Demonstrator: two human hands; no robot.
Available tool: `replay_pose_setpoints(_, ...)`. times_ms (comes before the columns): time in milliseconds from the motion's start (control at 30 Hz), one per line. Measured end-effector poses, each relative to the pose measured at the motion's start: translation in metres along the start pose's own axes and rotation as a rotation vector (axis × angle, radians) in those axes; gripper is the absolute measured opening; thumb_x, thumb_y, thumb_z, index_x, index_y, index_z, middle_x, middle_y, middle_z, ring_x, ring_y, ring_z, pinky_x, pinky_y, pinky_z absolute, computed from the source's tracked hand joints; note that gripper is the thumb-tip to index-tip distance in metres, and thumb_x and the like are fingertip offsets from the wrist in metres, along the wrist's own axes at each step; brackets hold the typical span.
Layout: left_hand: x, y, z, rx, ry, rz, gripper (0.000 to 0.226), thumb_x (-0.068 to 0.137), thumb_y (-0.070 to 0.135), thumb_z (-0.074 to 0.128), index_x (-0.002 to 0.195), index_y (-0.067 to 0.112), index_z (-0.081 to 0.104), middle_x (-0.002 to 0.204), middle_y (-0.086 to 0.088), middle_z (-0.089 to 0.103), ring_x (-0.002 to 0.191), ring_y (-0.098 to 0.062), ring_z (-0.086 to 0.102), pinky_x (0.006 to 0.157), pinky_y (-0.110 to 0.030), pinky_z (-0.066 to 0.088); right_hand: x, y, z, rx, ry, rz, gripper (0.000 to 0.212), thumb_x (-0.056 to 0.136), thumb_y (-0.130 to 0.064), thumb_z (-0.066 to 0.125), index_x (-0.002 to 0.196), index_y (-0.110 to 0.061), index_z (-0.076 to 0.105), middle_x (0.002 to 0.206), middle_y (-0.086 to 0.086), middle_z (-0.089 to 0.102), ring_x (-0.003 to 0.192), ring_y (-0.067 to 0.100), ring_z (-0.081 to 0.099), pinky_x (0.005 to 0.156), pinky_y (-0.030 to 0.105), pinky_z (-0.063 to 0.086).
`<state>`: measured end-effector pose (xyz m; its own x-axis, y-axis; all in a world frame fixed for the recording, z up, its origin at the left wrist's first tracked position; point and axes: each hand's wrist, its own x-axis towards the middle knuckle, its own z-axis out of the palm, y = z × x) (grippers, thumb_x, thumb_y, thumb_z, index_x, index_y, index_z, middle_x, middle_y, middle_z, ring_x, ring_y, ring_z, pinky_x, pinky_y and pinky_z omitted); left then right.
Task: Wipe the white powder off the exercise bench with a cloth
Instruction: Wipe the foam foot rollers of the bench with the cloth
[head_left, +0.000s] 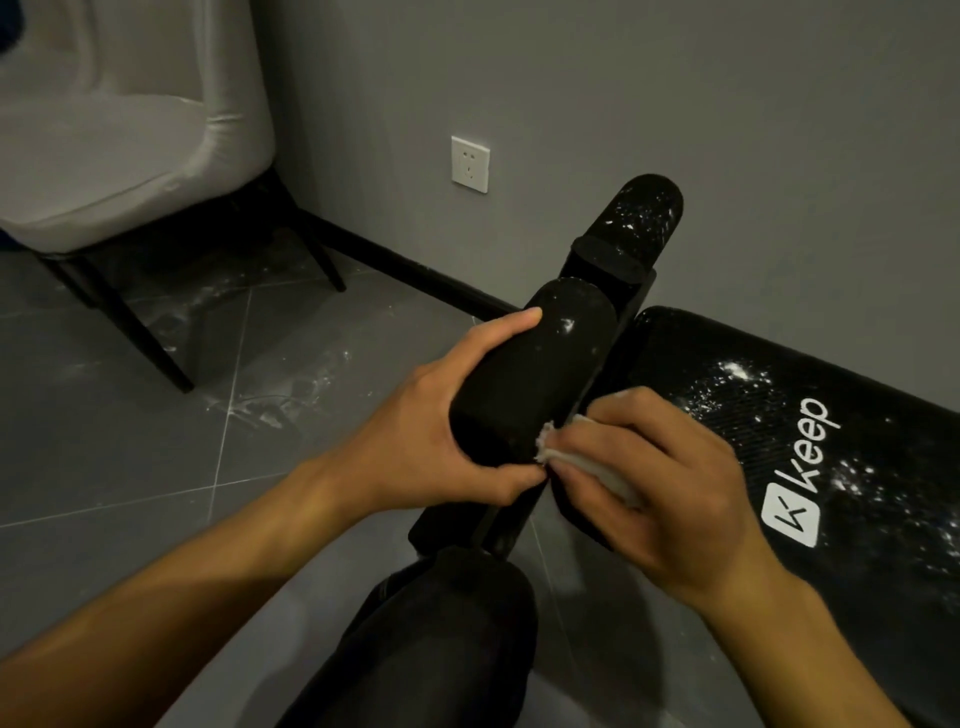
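Observation:
The black exercise bench (810, 415) lies at the right, its pad marked "keep" and speckled with white powder (737, 371). A black foam roller (535, 374) of the bench stands in the middle, with a few white specks near its top. My left hand (441, 431) grips this roller from the left side. My right hand (660, 478) holds a crumpled white cloth (587, 465) pressed against the roller's lower right end. A second foam roller (644, 218) farther back is heavily dusted with powder.
A white upholstered chair (130, 156) on black legs stands at the back left. Powder is smeared over the grey floor tiles (270, 395). A grey wall with a white socket (470, 163) rises behind. My dark-clothed knee (441, 623) is at the bottom centre.

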<state>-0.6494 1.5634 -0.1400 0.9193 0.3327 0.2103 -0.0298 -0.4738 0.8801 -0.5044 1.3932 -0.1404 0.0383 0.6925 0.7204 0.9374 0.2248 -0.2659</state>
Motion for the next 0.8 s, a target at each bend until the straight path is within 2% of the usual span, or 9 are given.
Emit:
replay_pose_setpoints(200,0.0,0.0,0.002,-0.044,-0.021,-0.004,0.111,0.068,0.012,0.092,0.156,0.026,0.026,0.147,0.002,0.047,0.131,-0.018,0.055,0.101,-0.037,0.053,0.008,-0.021,0.014,0.02,-0.025,-0.082,0.013,0.093,-0.012,0.07,0.102,-0.004,0.077,0.093,0.014,0.066,0.079,0.028,0.064,0.069,0.036,0.051)
replay_pose_setpoints(400,-0.002,0.003,0.002,-0.031,-0.011,-0.012,0.112,0.064,0.004,0.088,0.155,0.032,0.028,0.133,0.006,0.056,0.111,-0.017,0.066,0.083,-0.027,0.056,-0.003,-0.015,0.02,0.046,0.099,0.046,0.015,0.093,-0.012,0.071,0.103,-0.002,0.075,0.095,0.015,0.064,0.086,0.017,0.062,0.076,0.024,0.052)
replay_pose_setpoints(467,-0.002,0.004,0.002,-0.037,-0.014,-0.024,0.11,0.068,0.006,0.088,0.156,0.032,0.027,0.13,0.007,0.058,0.109,-0.016,0.067,0.083,-0.026,0.056,-0.001,-0.02,0.023,0.069,0.133,0.086,0.017,0.095,-0.013,0.069,0.107,-0.002,0.073,0.097,0.014,0.063,0.087,0.015,0.061,0.076,0.025,0.052)
replay_pose_setpoints(567,-0.004,0.006,0.001,-0.024,-0.014,-0.025,0.106,0.073,0.021,0.089,0.157,0.035,0.025,0.139,0.009,0.055,0.122,-0.014,0.062,0.095,-0.03,0.055,0.015,-0.014,0.021,0.093,0.178,0.234,0.018,0.096,-0.014,0.066,0.111,-0.004,0.07,0.102,0.01,0.062,0.09,0.011,0.059,0.08,0.017,0.047)
replay_pose_setpoints(633,-0.004,0.01,-0.001,0.014,-0.013,-0.026,0.106,0.072,0.036,0.089,0.156,0.04,0.025,0.145,0.012,0.048,0.125,-0.011,0.059,0.095,-0.032,0.057,0.032,-0.002,0.016,0.075,0.218,0.413,0.018,0.097,-0.018,0.064,0.112,-0.011,0.071,0.105,0.004,0.061,0.094,0.003,0.057,0.082,0.01,0.041)
replay_pose_setpoints(733,-0.004,0.02,-0.006,0.096,-0.034,-0.038,0.099,0.074,0.066,0.075,0.155,0.045,0.022,0.143,0.014,0.048,0.119,-0.009,0.061,0.086,-0.028,0.059,0.044,0.007,0.013,0.028,0.245,0.546,0.017,0.098,-0.023,0.063,0.114,-0.018,0.07,0.105,-0.002,0.059,0.096,-0.003,0.055,0.082,0.005,0.037)
replay_pose_setpoints(800,-0.003,0.028,-0.011,0.141,-0.056,-0.052,0.092,0.079,0.075,0.061,0.155,0.045,0.021,0.129,0.015,0.055,0.101,-0.009,0.065,0.071,-0.022,0.056,0.037,0.0,0.011,0.032,0.187,0.47,0.02,0.098,-0.019,0.063,0.117,-0.015,0.069,0.106,0.0,0.057,0.095,-0.002,0.055,0.081,0.006,0.039)
